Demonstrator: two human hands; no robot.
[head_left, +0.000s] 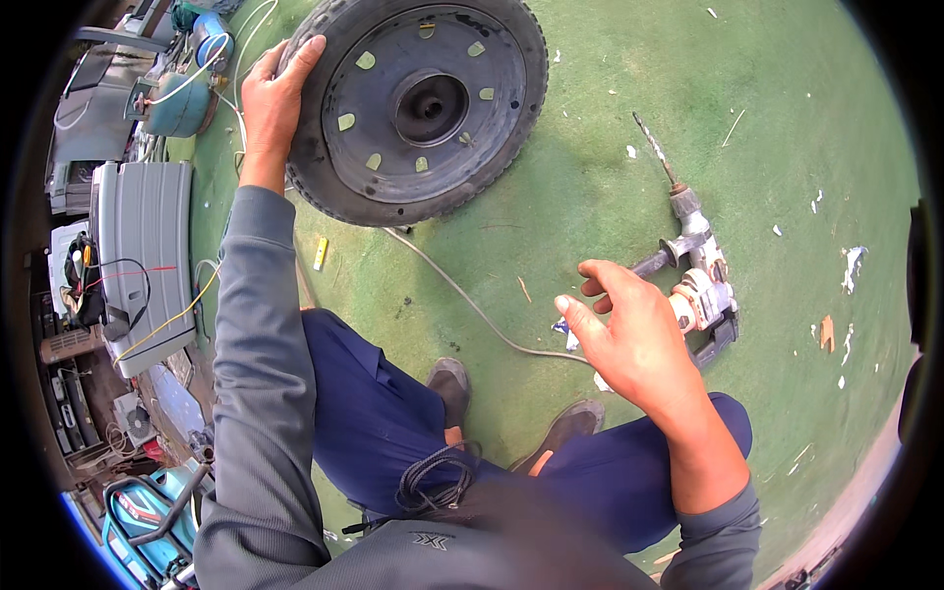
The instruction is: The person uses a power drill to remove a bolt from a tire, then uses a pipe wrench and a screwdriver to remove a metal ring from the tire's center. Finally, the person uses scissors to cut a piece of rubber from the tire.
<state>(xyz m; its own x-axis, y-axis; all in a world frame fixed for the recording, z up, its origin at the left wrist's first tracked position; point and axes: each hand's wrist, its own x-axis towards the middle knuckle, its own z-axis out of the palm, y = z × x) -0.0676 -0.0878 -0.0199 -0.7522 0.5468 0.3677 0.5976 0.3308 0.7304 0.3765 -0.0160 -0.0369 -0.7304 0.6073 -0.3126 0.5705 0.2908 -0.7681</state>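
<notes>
Wheel already in hand: left hand curled round its edge; right hand half-open, empty; drill lies ungripped, right of wheel; work left unclear.

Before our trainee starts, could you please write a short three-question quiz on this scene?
1. Which hand touches the wheel?
2. True or false: the drill lies on the green floor with a bit fitted.
3. Compared with the drill, the wheel is: (a) further left, (b) further right, (c) directly behind it?

Key: 1. The left hand. 2. True. 3. a.
</notes>
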